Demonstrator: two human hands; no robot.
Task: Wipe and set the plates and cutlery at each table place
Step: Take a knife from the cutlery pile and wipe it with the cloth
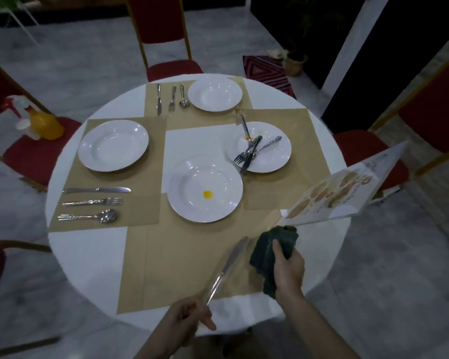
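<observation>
My left hand (192,316) holds a table knife (228,268) by its handle, blade pointing up and away over the near placemat. My right hand (288,265) grips a dark green cloth (270,252) just right of the blade. A white plate (205,189) with a yellow spot lies ahead of me. A second soiled plate (258,146) to its right carries several pieces of cutlery (249,149). Two clean plates lie at the left (113,145) and far (215,94) places, each with a knife, fork and spoon beside it.
The round white table (88,255) bears tan placemats (182,260). A tilted menu card (345,187) overhangs the right edge. Red chairs (171,47) ring the table; a spray bottle (40,120) of orange liquid stands on the left chair.
</observation>
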